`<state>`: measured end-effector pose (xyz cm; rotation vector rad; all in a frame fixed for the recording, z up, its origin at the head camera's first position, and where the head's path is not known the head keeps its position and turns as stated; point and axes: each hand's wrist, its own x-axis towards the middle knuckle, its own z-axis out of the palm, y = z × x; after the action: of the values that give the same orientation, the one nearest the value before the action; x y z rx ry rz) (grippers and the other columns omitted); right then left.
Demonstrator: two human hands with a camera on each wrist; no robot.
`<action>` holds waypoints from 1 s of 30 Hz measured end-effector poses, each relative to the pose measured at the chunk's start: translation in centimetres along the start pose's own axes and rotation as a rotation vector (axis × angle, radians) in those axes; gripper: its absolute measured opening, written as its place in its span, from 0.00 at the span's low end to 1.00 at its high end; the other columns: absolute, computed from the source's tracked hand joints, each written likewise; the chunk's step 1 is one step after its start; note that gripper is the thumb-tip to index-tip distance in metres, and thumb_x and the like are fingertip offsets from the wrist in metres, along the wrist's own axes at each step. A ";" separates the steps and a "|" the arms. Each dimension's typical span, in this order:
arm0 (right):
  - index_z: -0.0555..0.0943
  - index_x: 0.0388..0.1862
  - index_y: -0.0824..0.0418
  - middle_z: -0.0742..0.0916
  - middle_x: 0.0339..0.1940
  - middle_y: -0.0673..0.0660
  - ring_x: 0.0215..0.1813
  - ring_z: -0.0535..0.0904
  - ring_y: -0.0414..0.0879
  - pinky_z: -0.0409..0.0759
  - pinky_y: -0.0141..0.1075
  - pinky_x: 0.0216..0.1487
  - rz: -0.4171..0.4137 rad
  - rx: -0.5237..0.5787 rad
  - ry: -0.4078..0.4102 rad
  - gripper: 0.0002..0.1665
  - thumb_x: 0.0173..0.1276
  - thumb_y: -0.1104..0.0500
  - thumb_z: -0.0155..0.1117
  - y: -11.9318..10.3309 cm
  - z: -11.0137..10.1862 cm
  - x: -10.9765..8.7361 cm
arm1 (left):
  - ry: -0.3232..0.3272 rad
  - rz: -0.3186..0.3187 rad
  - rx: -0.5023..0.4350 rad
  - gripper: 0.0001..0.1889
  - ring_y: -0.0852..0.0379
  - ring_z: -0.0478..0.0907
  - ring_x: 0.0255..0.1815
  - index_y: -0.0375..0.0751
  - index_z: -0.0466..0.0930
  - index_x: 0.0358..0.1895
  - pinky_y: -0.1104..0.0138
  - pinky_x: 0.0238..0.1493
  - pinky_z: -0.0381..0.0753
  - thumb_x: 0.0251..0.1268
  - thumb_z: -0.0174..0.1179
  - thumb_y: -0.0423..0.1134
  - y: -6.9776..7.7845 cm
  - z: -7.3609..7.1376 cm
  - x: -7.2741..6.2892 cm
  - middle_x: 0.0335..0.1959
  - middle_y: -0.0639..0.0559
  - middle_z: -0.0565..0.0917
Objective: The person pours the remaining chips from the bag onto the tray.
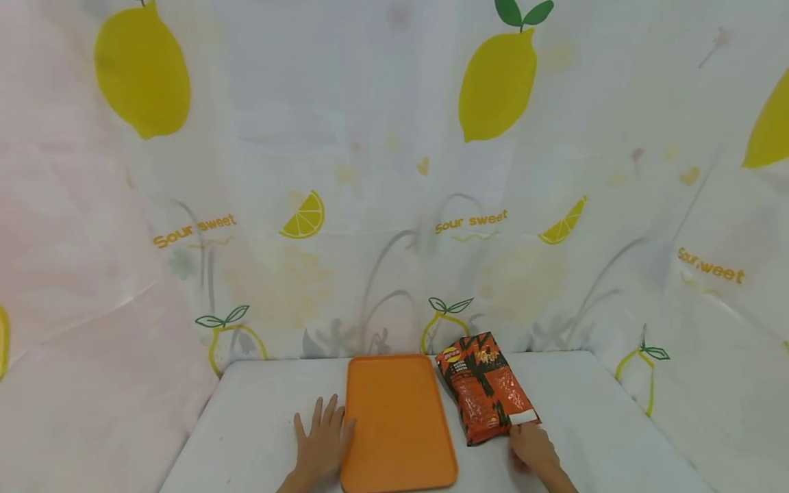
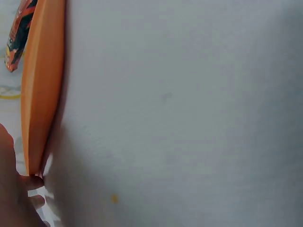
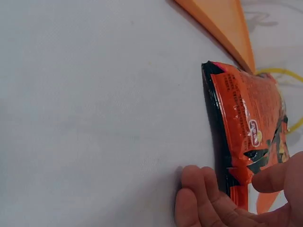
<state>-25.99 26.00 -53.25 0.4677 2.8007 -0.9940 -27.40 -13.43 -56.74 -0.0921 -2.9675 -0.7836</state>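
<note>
An orange tray (image 1: 397,418) lies flat on the white table. Spread along its left edge, my left hand (image 1: 320,441) has straight fingers, with the thumb side against the rim. In the left wrist view, fingertips (image 2: 33,182) show right at the tray's near corner (image 2: 40,94). To the right of the tray lies a shiny orange and black bag of chips (image 1: 487,387), tilted a little. My right hand (image 1: 531,444) pinches the bag's lower right corner. In the right wrist view, the thumb (image 3: 272,179) is over the bag's face and the curled fingers (image 3: 199,194) are at its lower edge.
The white table (image 1: 259,411) reaches back to a hanging curtain (image 1: 370,171) printed with lemons and lettering. More curtain hangs along the left and right sides. The top of the bag lies close to the tray's far right corner.
</note>
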 end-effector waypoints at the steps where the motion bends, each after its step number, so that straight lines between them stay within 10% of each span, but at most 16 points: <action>1: 0.75 0.25 0.66 0.84 0.17 0.54 0.18 0.79 0.40 0.79 0.31 0.21 0.014 0.072 -0.009 0.20 0.77 0.59 0.45 0.1 -0.1 0.2 | -0.007 -0.005 -0.009 0.34 0.29 0.47 0.85 0.34 0.70 0.73 0.23 0.75 0.25 0.81 0.42 0.60 -0.1 0.3 -0.1 0.82 0.36 0.61; 8: 0.67 0.61 0.81 0.89 0.24 0.58 0.23 0.86 0.43 0.86 0.33 0.27 0.132 0.527 -0.099 0.26 0.82 0.57 0.44 0.0 -0.1 0.9 | 0.001 -0.044 0.047 0.33 0.32 0.50 0.85 0.39 0.66 0.77 0.24 0.76 0.26 0.82 0.41 0.59 -0.7 1.5 -0.7 0.83 0.41 0.61; 13: 0.61 0.66 0.82 0.88 0.26 0.59 0.26 0.87 0.43 0.88 0.32 0.34 0.229 0.703 -0.167 0.28 0.83 0.57 0.45 0.4 0.0 1.0 | 0.026 -0.014 0.074 0.32 0.34 0.53 0.85 0.41 0.66 0.77 0.24 0.76 0.29 0.81 0.43 0.58 -0.9 1.6 -1.0 0.83 0.43 0.62; 30: 0.64 0.67 0.81 0.89 0.27 0.55 0.25 0.85 0.40 0.87 0.32 0.30 0.169 0.700 -0.059 0.35 0.76 0.54 0.60 -1.3 1.3 1.1 | 0.059 0.001 0.165 0.31 0.38 0.57 0.84 0.44 0.68 0.77 0.25 0.77 0.36 0.80 0.45 0.57 -1.0 1.4 -1.3 0.82 0.47 0.65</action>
<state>-27.46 24.51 -53.72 0.7102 2.2398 -1.8896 -26.25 -13.66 -58.51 -0.0602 -2.9610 -0.5292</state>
